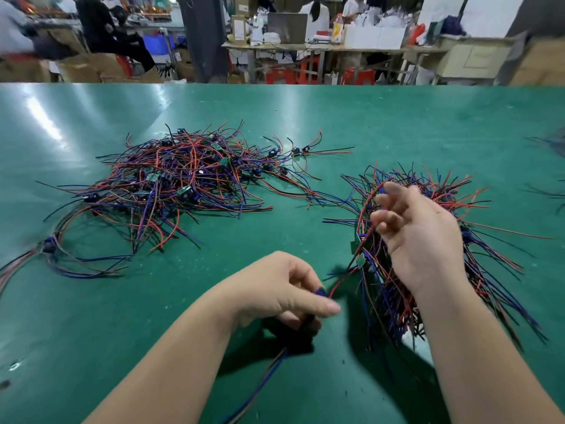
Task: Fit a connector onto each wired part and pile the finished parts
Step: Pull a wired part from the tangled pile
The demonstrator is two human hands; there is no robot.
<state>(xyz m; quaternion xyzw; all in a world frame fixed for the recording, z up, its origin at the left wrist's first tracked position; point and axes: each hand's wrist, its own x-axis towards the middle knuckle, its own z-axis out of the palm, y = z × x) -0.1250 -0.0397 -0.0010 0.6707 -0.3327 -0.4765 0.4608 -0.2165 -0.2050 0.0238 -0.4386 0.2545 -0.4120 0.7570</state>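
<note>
Most of frame: green table (pixel 305 123). Upper left: large tangled pile of wired parts (pixel 183 179). Right: second pile (pixel 394 301), beneath right hand (pixel 425 237). Hands apart. Lower centre: left hand (pixel 275 289) pinching blue connector (pixel 320 291), red wire (pixel 339 283) leading from it. Right-hand fingers (pixel 394 191) loosely curled among wires; grip impossible to tell. Small green boards (pixel 360 260) at second pile's left edge.

My left grip (pixel 284 289) pinching a wired part (pixel 320 291), right grip (pixel 422 237) loosely curled above a wire pile (pixel 394 301), green counter (pixel 305 117)
</note>
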